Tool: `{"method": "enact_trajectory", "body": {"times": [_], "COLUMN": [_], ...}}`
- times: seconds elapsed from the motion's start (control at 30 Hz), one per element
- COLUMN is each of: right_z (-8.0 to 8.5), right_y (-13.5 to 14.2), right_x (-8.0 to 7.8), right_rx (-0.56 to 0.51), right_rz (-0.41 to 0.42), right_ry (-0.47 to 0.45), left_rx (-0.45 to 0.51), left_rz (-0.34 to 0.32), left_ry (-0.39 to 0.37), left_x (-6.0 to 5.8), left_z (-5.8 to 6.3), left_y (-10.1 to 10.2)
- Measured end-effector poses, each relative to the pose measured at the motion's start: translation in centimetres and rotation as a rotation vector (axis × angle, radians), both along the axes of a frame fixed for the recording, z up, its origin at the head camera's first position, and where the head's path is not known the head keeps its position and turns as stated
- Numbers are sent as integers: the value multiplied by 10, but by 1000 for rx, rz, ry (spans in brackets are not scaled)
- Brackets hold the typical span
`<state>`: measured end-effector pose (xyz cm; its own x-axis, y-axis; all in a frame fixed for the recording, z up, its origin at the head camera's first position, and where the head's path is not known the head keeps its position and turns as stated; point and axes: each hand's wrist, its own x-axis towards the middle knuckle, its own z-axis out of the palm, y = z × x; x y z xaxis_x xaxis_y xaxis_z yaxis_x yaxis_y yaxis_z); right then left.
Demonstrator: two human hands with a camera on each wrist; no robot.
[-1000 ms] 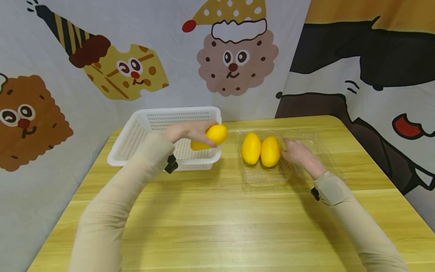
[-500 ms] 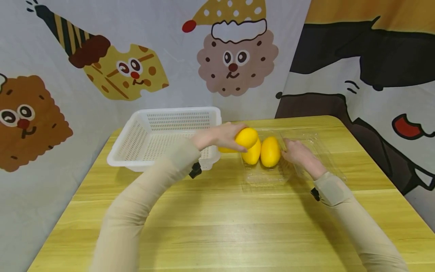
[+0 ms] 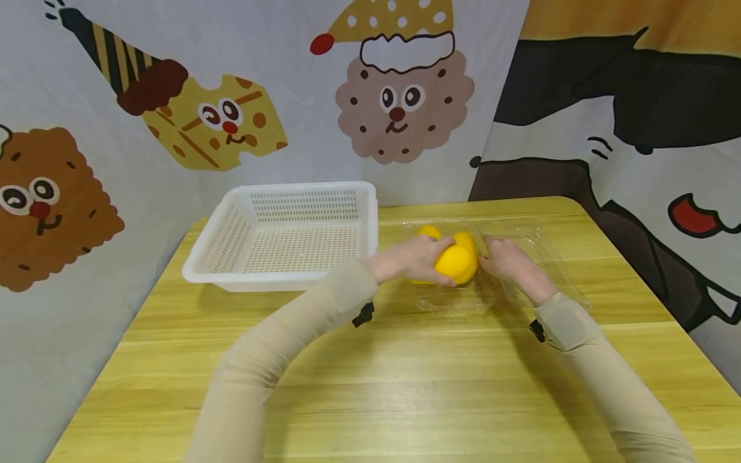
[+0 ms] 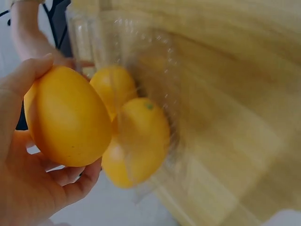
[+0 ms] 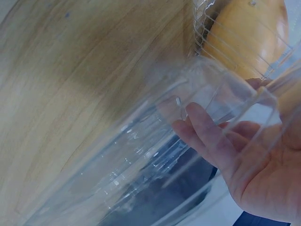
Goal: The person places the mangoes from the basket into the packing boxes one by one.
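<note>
My left hand [image 3: 418, 260] grips a yellow oval fruit [image 4: 70, 117], thumb on one side and fingers curled under the other. It is over a clear plastic box [image 3: 451, 303], where two more such fruits [image 4: 141, 136] lie side by side. In the head view the held fruit and my hand partly cover both. My right hand [image 3: 512, 263] holds the box at its right side, by the hinge with the opened lid [image 3: 552, 270]. In the right wrist view its fingers [image 5: 204, 125] show through the clear plastic.
A white slotted plastic basket [image 3: 289, 278] stands at the back left with no fruit visible in it. The wooden table [image 3: 405, 386] ends at a cartoon-printed cloth [image 3: 405, 180] behind. Black wrist cameras [image 3: 363, 315] hang below both sleeves.
My left hand has carried the fruit rightward from over the basket's right rim to over the box. The right hand and box have stayed in place.
</note>
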<state>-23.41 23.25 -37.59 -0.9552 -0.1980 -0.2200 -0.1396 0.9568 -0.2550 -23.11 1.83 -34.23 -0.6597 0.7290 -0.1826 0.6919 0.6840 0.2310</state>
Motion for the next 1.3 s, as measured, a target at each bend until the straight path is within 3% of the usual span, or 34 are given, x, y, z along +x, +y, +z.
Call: {"method": "enact_trajectory", "body": {"times": [0.27,0.57,1.03,1.3], "right_z": [0,4,2,-2], "right_y": [0,0,2,1], "right_x": [0,1,1,3], "right_rx": [-7,-32,-20,-28], "right_rz": [2,-7,3,5], "right_ry": [18,-15,5,25], "left_rx": [-15,-17,56,105], "left_rz": [-34,-41,-66,-47], "left_ry": [40,71,35,154], "left_x": [8,15,21,27], "left_z": [-17,-28,-49,-57], "left_y": [10,16,16,7]}}
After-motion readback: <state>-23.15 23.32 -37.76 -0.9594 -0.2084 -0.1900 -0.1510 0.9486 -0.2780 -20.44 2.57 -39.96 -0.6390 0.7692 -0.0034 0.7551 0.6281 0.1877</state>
